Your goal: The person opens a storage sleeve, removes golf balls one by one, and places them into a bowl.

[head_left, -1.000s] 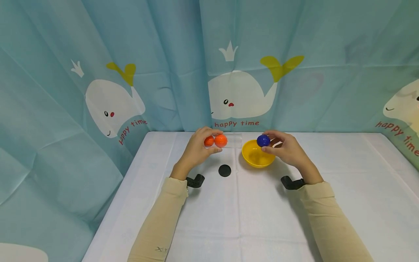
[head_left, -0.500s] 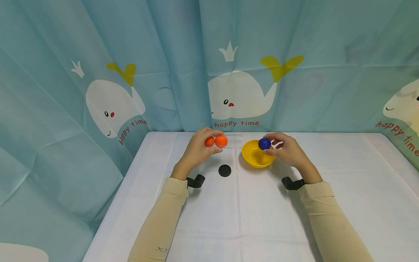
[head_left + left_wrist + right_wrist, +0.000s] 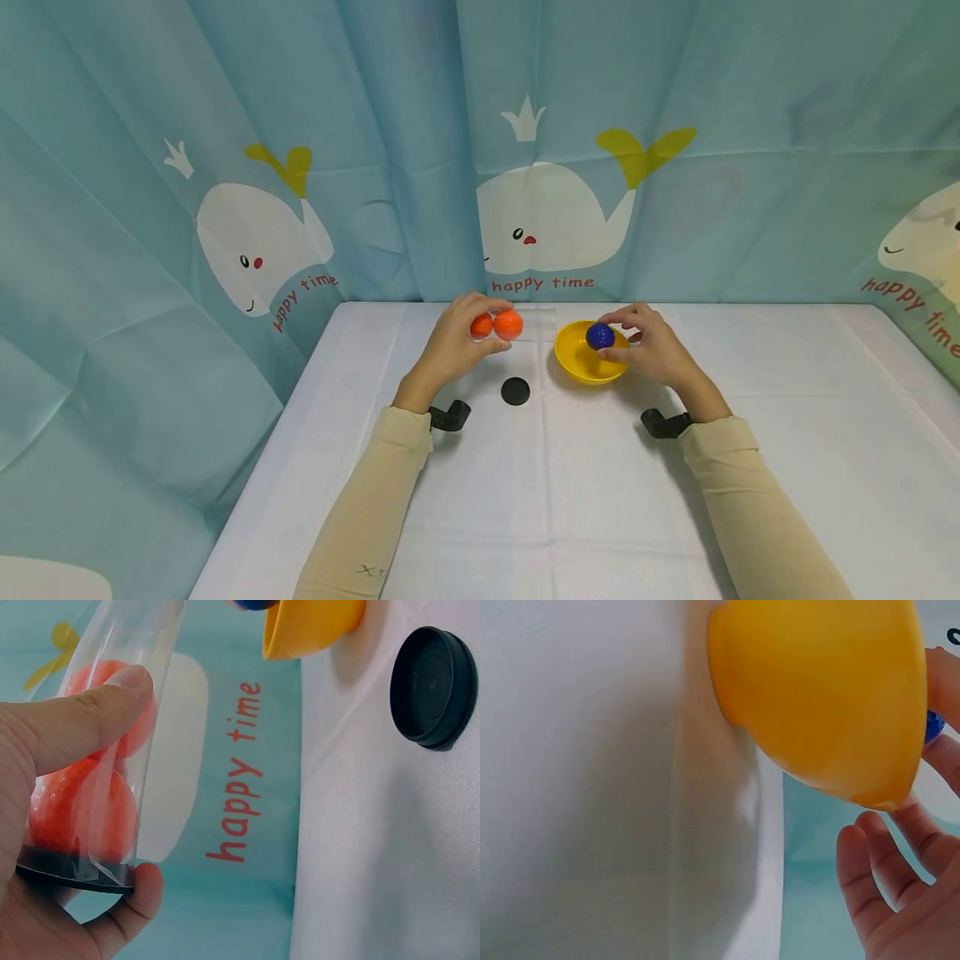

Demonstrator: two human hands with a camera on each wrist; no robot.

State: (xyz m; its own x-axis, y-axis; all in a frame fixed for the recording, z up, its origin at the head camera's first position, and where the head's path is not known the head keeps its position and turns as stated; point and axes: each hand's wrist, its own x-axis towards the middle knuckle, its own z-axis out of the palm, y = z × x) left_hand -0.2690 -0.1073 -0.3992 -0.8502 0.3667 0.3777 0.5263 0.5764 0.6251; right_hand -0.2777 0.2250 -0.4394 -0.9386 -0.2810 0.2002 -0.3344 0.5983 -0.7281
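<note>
My left hand (image 3: 453, 342) grips a clear tube (image 3: 142, 634) near its black-capped end, thumb across the wall. The tube lies roughly sideways, its other end towards the right. Inside it, two orange balls (image 3: 508, 325) sit one after the other at the capped end. My right hand (image 3: 654, 346) pinches a dark blue ball (image 3: 600, 336) between thumb and fingertips, over the yellow bowl (image 3: 577, 371). In the right wrist view the bowl's side hides most of that ball, and the remaining fingers spread loosely beside the rim.
A round black lid (image 3: 515, 391) lies hollow side up on the white-covered table (image 3: 487, 492), in front of the tube and left of the bowl. A blue curtain (image 3: 420, 167) with whale prints hangs right behind the table's back edge.
My right hand has brought the blue ball slightly nearer and to the left, further within the bowl's outline. The left hand and the tube have stayed almost still.
</note>
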